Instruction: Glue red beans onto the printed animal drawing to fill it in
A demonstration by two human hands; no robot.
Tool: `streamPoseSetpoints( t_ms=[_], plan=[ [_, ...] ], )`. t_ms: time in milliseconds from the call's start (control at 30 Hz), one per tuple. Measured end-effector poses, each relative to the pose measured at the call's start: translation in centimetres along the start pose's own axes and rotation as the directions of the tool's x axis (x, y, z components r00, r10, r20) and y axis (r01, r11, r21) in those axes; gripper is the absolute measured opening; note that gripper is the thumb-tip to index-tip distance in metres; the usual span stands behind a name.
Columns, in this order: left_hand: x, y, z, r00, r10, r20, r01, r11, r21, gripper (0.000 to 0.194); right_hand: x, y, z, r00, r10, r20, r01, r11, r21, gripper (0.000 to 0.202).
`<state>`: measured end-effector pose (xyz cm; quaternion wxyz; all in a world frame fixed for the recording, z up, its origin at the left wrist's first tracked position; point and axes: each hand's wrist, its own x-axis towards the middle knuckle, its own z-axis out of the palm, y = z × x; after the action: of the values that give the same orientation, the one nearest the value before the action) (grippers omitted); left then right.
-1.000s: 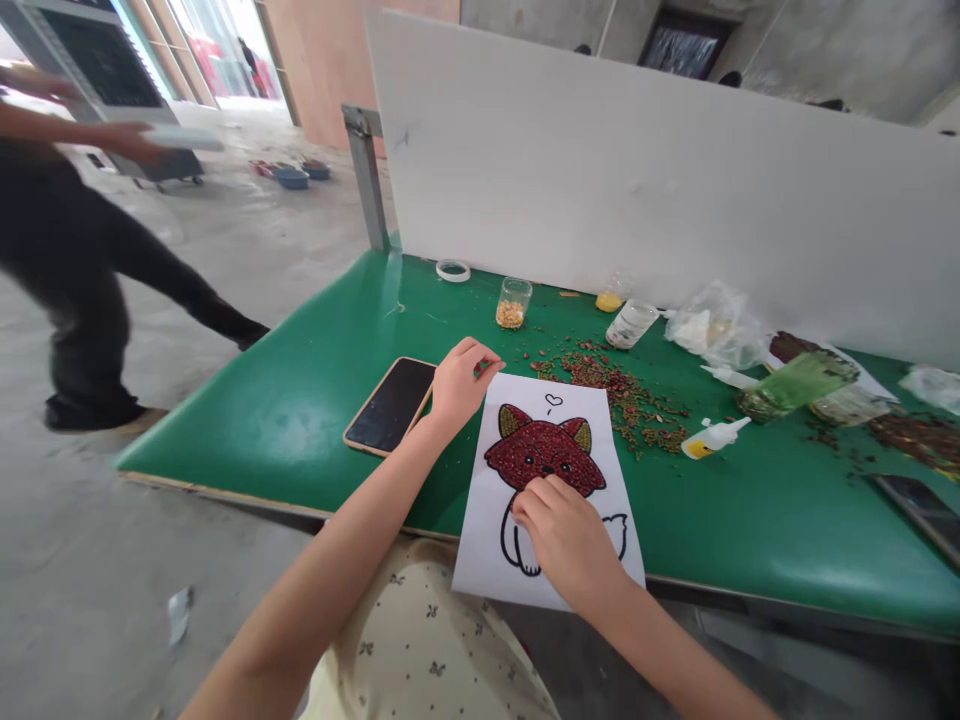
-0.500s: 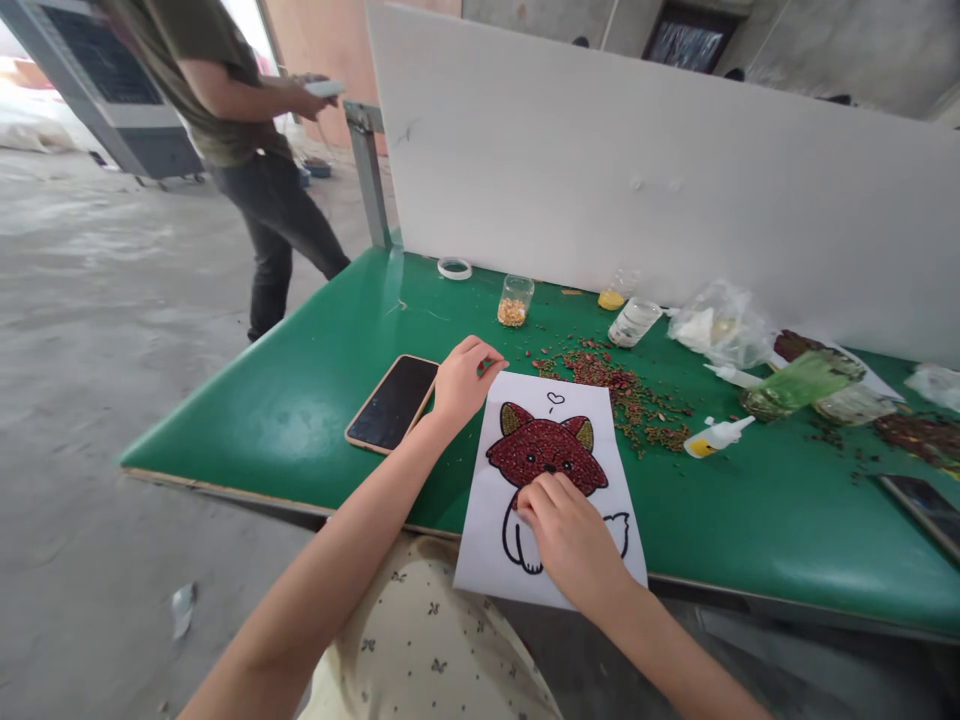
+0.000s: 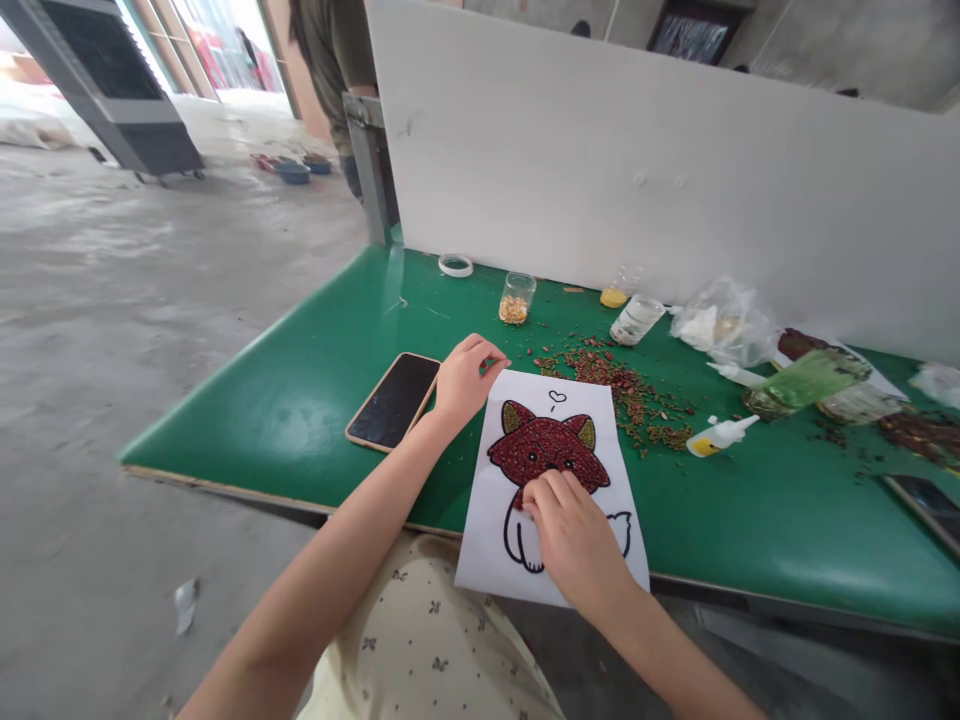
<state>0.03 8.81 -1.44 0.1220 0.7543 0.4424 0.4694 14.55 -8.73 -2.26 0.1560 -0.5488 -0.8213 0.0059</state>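
Observation:
A white sheet with a fox drawing (image 3: 551, 440) lies at the table's near edge. Dark red beans or seeds cover the fox's head, greenish ones fill the inner ears, and most of the body is bare white paper. My right hand (image 3: 574, 525) rests over the fox's chest, its fingers pinched together and pointing down; whatever they hold is hidden. By the sheet's upper left corner is my left hand (image 3: 469, 375), thumb and forefinger pinched, with nothing I can make out between them. Loose red and green seeds (image 3: 622, 390) are strewn just beyond the paper.
A phone (image 3: 394, 400) lies left of my left hand. Behind are a jar of yellow kernels (image 3: 516, 300), a white ring lid (image 3: 455, 265) and a tipped clear jar (image 3: 636, 320). Rightward lie a glue bottle (image 3: 721, 437), a plastic bag (image 3: 720, 325) and a green-tinted jar (image 3: 806, 383).
The person at the left has walked right and is now partly behind the white board. My right hand has barely shifted over the fox's chest; my left hand stays in place.

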Motion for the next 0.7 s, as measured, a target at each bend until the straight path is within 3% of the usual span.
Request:
streamPoseSetpoints(
  t_ms=[700],
  plan=[
    [0.01,-0.01,0.09,1.000,-0.011,0.009,0.011,1.000,-0.007,0.007,0.13,-0.45,-0.11,1.000,0.017,-0.019,-0.017,0.999,0.041,0.012]
  ],
)
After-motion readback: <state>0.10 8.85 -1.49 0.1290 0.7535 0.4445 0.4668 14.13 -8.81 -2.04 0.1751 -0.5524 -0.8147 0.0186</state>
